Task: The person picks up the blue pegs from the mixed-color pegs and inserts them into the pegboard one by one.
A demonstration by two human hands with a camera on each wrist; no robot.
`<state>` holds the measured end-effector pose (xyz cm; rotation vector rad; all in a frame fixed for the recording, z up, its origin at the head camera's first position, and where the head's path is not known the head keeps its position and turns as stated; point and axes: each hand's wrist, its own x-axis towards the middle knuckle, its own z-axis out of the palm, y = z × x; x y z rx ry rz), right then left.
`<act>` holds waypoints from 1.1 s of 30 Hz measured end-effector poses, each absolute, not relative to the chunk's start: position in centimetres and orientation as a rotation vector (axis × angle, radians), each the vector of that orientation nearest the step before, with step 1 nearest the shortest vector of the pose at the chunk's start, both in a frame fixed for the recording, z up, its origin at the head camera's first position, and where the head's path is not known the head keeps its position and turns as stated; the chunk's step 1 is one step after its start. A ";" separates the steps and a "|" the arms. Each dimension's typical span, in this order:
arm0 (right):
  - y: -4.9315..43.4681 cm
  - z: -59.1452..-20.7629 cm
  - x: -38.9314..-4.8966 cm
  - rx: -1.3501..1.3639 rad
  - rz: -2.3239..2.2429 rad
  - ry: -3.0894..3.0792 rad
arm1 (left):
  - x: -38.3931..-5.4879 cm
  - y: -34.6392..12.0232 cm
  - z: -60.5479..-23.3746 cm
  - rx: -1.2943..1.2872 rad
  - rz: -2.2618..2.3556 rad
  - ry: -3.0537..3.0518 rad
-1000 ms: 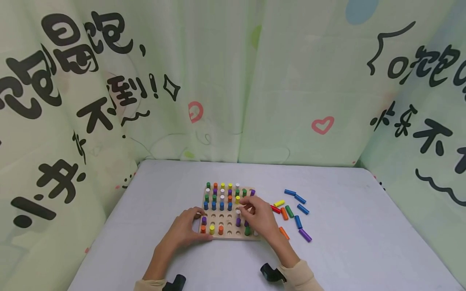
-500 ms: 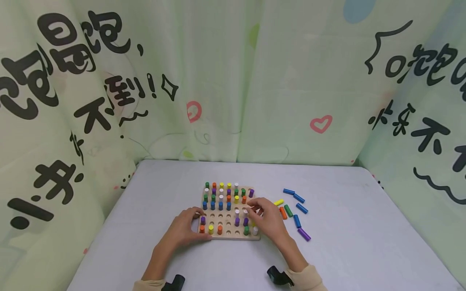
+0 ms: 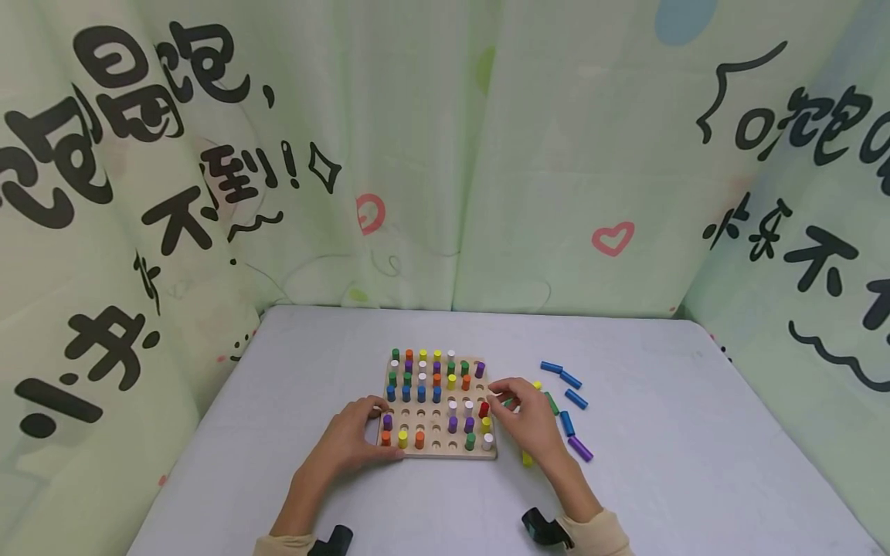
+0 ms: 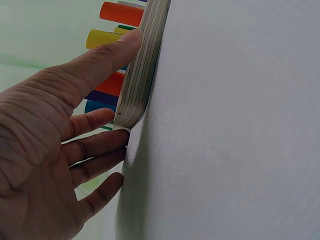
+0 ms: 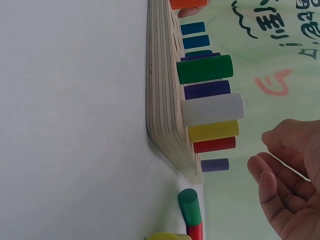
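A square wooden pegboard (image 3: 427, 454) carries rows of coloured pegs, with bare holes in its front half. My left hand (image 3: 354, 436) holds its front left corner. The left wrist view shows the thumb (image 4: 131, 41) on the front edge and fingertips at the side near the corner. My right hand (image 3: 524, 417) is just off the board's right edge. Its thumb and fingers stand apart with nothing between them in the right wrist view. Closest to it on the board are a red peg (image 3: 484, 409), a yellow peg (image 3: 486, 425) and a white peg (image 5: 212, 109).
Loose pegs lie on the white-covered table (image 3: 667, 432) right of the board, among them blue pegs (image 3: 576, 398) and a purple peg (image 3: 580, 449). The right hand partly covers others, including a green peg (image 3: 552, 403). A pale green curtain (image 3: 542, 154) surrounds the table.
My right hand has moved right, from over the board to beyond its edge, uncovering red, yellow and white pegs and covering some loose ones. The left hand stays at its corner.
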<state>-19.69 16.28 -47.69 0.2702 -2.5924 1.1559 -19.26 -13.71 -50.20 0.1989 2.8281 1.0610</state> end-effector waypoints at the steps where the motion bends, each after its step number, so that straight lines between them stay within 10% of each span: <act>1: 16.4 -47.7 -19.8 0.263 1.150 -2.590 | -19.3 -13.7 -50.2 0.198 1.063 2.828; 33: 21.8 -47.5 -20.1 0.055 1.035 -2.634 | -19.1 -13.6 -50.0 0.185 1.050 2.824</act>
